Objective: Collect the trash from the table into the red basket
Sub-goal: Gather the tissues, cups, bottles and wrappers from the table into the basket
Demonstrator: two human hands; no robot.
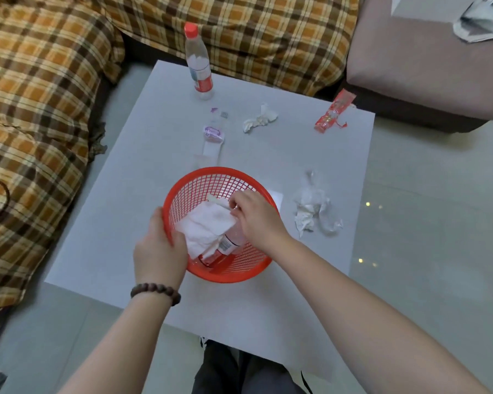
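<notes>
The red basket (211, 180) stands on the white table (120, 200), near its front. My left hand (158, 251) grips the basket's left rim. Over the basket, my right hand (254, 217) pinches the corner of a white tissue (205, 226) that lies inside on a plastic bottle (231, 241). On the table lie a crumpled tissue (259, 118), a red wrapper (335, 110), a crumpled clear plastic and tissue wad (313, 209), and a white and purple packet (213, 137). An upright bottle (198, 62) with a red cap stands at the far edge.
A plaid-covered sofa (40, 95) runs along the left and back of the table. A pinkish cushion seat (424, 58) sits at the back right. Pale floor (427, 223) lies to the right. My knees (239, 371) are under the table's near edge.
</notes>
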